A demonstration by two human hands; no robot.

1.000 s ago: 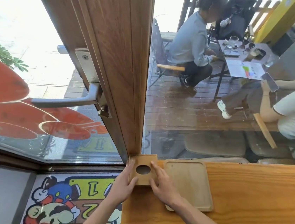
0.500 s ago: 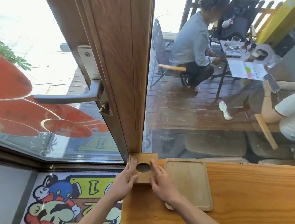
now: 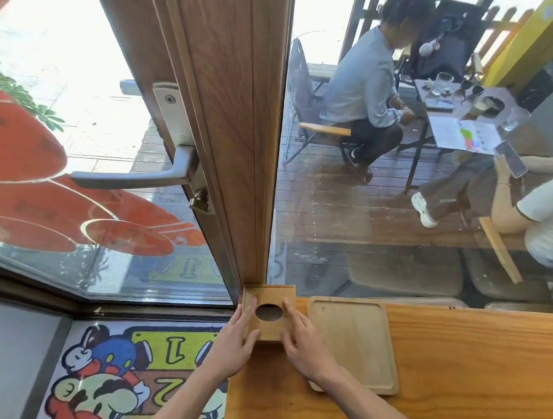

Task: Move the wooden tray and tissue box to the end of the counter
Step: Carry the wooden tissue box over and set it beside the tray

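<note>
Almost nothing has moved since the earlier pictures: the tissue box [image 3: 270,313] stays in the same corner of the desk [image 3: 476,369], and both hands stay on it, only the fingers have crept a little further onto its top.

All places below are given from the tissue box. It is a small wooden box with a round dark hole in its top. It stands at the left end of the desk, and its far edge is close against the foot of the wooden door frame [image 3: 234,128].

On its left side lies the left hand [image 3: 237,343], with the fingers stretched flat along the top and the left edge of the box. On its right side lies the right hand [image 3: 300,342], with the fingers also flat on the top and the thumb near the front edge. Both hands press on the box from two sides with open fingers; neither is closed into a fist.

Just to the right of the box lies the wooden tray [image 3: 351,335], flat on the desk and with nothing on it. Its left edge is just beside the box, and the right hand covers its near left corner.

Below and to the left of the box, past the end of the desk, a cartoon floor mat [image 3: 109,383] lies on the floor. Above the box, to the left, a metal door handle [image 3: 133,179] sticks out from the frame.
</note>
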